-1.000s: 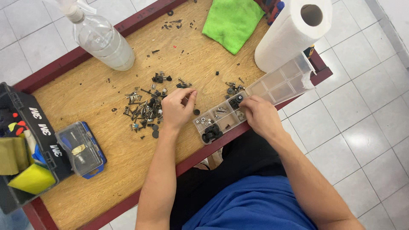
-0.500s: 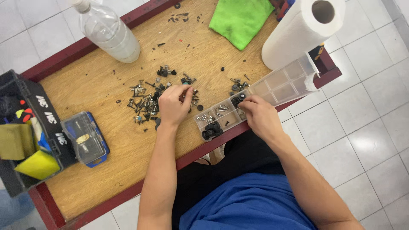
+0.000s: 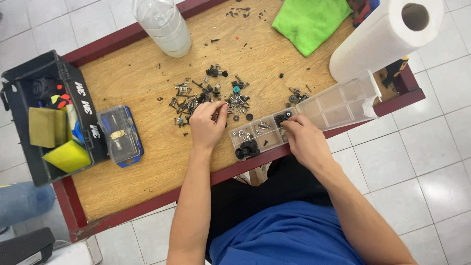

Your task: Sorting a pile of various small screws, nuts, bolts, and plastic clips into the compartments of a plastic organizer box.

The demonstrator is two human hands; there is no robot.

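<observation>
Both hands down among the small hardware on the wooden table (image 3: 122,181)

The clear compartment organizer (image 3: 304,115) lies along the table's near edge, and everything hangs off it: the left hand (image 3: 207,126) sits just beyond its left end, fingertips pinched together at the edge of the scattered pile of screws (image 3: 211,98), though what they pinch is too small to tell; the right hand (image 3: 305,140) rests on the organizer's near rim, fingers curled at a middle compartment holding dark parts. Past the organizer's right end stands a paper towel roll (image 3: 380,41), a green cloth (image 3: 309,22) beyond it
</observation>
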